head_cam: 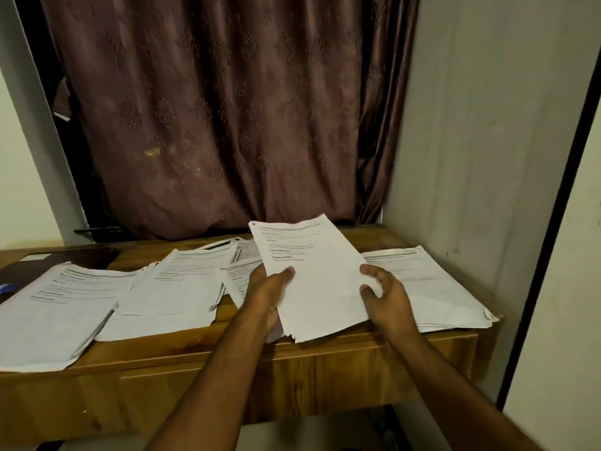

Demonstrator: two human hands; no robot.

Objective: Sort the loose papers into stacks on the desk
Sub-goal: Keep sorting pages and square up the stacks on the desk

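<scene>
Fingers of left hand (pixel 271 286) pinch paper bundle (pixel 312 278), long axis pointing away; right hand (pixel 387 294) fingers apart.

A room at home — brown patterned curtain (pixel 211 118), plain walls, wooden desk (pixel 201 369) strewn with papers (pixel 55 307).

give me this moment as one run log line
left hand: holds paper bundle above desk | right hand: open beside bundle | stacks on desk: left, middle, right
</scene>
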